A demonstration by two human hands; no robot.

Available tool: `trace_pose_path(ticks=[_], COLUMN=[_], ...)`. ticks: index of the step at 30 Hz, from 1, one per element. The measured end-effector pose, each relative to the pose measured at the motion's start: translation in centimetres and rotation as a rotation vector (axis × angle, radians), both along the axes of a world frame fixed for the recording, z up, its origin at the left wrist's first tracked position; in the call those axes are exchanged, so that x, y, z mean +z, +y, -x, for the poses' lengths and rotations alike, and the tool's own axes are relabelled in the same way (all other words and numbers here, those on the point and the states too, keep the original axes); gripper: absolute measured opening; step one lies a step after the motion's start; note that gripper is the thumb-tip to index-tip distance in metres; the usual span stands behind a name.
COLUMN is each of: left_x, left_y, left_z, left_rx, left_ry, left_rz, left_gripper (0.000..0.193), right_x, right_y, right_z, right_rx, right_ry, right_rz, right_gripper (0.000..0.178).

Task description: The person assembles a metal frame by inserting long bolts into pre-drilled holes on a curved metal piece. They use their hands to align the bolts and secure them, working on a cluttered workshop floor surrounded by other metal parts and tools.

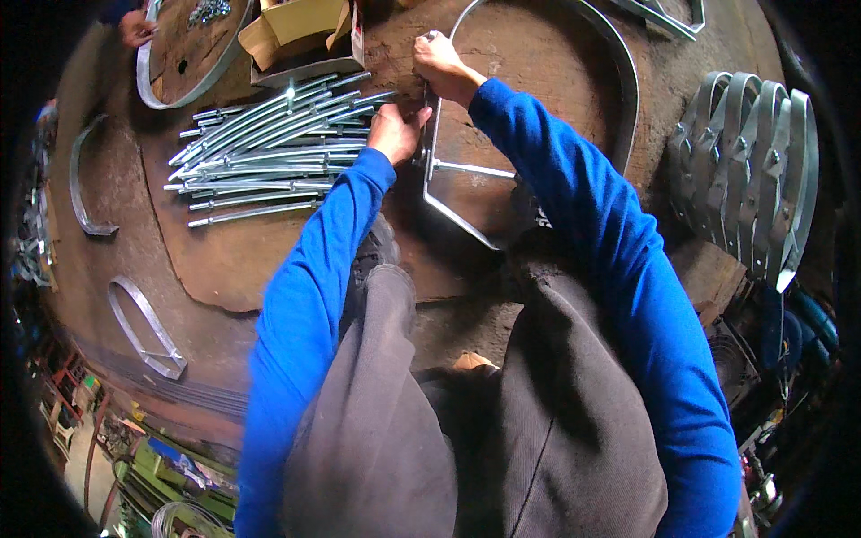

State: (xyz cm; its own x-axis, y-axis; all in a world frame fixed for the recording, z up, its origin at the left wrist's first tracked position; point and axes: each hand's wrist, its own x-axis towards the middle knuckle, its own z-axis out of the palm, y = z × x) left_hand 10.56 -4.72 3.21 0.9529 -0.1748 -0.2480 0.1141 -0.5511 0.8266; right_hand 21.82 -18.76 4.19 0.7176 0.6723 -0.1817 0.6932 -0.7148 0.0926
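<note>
A large metal strap hoop point(630, 90), rounded on its far right side with a bent flat side to the left, lies in front of me. My right hand point(446, 68) is closed around the upper corner of its flat side. Just beside that flat side is my left hand point(395, 133), fingers curled and thumb toward the strap; what it pinches, if anything, is hidden. A metal rod point(475, 169) runs across inside the hoop from the flat side, its other end behind my right sleeve. A pile of shiny metal rods point(260, 166) lies left of my left hand.
An opened cardboard box point(309, 63) stands behind the rods. Another person's hand point(136, 29) is at another hoop point(148, 85), upper left. Several nested strap hoops point(744, 161) stand at right. Bent straps point(79, 179) and a smaller loop point(134, 309) lie at left.
</note>
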Motion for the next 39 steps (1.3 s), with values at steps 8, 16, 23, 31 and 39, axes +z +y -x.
trace_pose_path(ticks=[8,16,23,31,39], left_x=[7.2,6.8,10.5,8.3,7.7], left_y=[3.4,5.8,3.3,-0.5,-0.7], left_z=[5.2,5.6,-0.9,0.8,0.3], left_rx=[-0.173,-0.185,-0.056,0.025,0.055], left_ry=[-0.169,-0.191,-0.113,-0.37,-0.393], left_rz=[0.114,0.328,0.328,-0.139,-0.209], left_gripper=[0.025,0.023,0.017,0.018,0.024], right_x=[12.2,14.3,15.2,9.4,9.5], right_y=[4.2,0.9,-0.6,0.7,0.8], right_z=[14.1,15.1,6.0,3.7,4.2], right_rx=[-0.803,-0.066,-0.234,-0.611,-0.505], right_ry=[0.473,0.238,0.216,0.465,0.438], right_rz=[-1.409,-1.032,-1.027,-1.14,-1.174], right_gripper=[0.017,0.03,0.035,0.06,0.048])
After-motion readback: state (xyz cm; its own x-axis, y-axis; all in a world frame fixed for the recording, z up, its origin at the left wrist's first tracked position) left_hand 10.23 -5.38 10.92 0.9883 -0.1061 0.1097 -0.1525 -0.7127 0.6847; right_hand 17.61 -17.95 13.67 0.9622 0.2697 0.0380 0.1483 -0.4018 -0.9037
